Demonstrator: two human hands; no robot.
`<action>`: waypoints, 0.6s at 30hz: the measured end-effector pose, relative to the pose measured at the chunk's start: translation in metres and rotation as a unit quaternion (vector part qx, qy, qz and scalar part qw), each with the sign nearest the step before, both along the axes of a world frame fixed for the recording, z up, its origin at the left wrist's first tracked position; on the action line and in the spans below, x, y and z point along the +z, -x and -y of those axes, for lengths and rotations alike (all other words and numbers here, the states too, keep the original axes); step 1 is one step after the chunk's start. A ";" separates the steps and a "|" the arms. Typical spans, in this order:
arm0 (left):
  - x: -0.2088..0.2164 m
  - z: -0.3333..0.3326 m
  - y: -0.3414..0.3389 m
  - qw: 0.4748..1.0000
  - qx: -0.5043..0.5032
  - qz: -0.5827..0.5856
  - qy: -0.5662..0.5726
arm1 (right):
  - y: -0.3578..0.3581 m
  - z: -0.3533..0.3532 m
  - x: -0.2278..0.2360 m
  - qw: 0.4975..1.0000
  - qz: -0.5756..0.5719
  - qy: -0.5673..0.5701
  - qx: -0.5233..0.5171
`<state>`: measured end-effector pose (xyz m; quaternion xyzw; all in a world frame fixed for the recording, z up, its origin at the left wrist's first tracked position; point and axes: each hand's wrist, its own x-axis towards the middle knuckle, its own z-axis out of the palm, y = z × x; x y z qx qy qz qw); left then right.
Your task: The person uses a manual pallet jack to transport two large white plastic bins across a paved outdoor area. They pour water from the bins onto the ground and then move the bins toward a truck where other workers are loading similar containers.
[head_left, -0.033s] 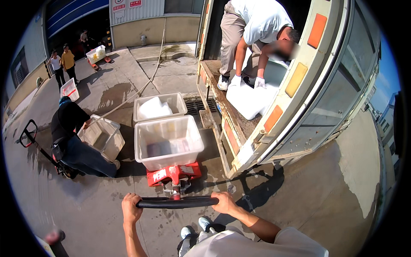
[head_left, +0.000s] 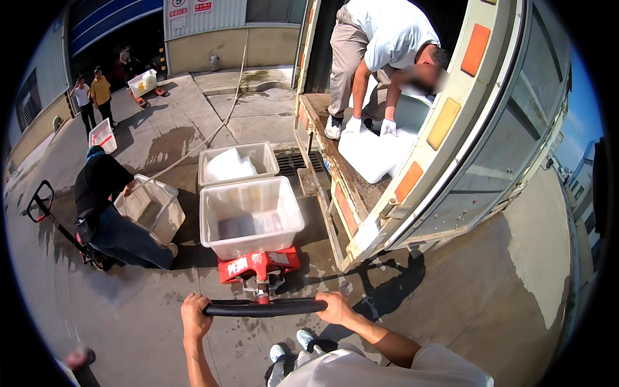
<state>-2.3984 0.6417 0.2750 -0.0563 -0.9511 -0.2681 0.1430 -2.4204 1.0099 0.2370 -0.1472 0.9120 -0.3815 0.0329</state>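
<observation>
My left hand (head_left: 195,314) is closed round the left end of a black pallet jack handle (head_left: 264,309). At the handle's right end, my right hand (head_left: 333,307) is wrapped round it as well. The handle joins a red pallet jack (head_left: 259,262) in front of me. On the jack rests a white plastic tub (head_left: 252,244), with a little greyish, see-through content at its bottom. Just behind stands a second white tub (head_left: 265,155) with a white block (head_left: 231,165) inside.
On the right, a person in white gloves (head_left: 387,39) bends over a white tub (head_left: 371,155) in an open truck (head_left: 361,222). A person in black (head_left: 106,187) tips a tub (head_left: 169,219) at left, beside another jack handle (head_left: 42,201). A hose (head_left: 227,119) crosses the ground.
The whole view has shifted very slightly, so things sit a few pixels further left. Both my hands keep their hold on the handle.
</observation>
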 end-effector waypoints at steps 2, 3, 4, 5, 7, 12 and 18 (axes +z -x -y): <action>-0.003 -0.001 0.002 1.000 -0.001 -0.007 -0.005 | 0.000 -0.003 -0.005 1.000 -0.005 0.008 -0.006; -0.005 0.000 0.002 1.000 0.000 -0.012 -0.009 | -0.002 -0.004 -0.004 1.000 0.007 0.008 -0.006; -0.006 0.000 0.001 1.000 0.007 -0.017 -0.012 | -0.001 -0.002 -0.002 1.000 0.017 0.007 0.001; -0.006 0.000 0.001 1.000 0.010 -0.020 -0.012 | -0.003 -0.002 -0.007 1.000 0.023 0.009 0.000; -0.007 -0.001 0.000 1.000 0.017 -0.021 -0.009 | -0.002 -0.002 -0.007 0.999 0.044 -0.003 -0.005; -0.009 0.002 0.002 0.999 0.014 -0.033 -0.018 | -0.003 0.001 0.006 1.000 0.013 0.020 -0.005; -0.011 0.001 -0.003 0.999 0.035 -0.012 -0.015 | -0.004 0.003 0.007 0.999 -0.018 0.028 -0.009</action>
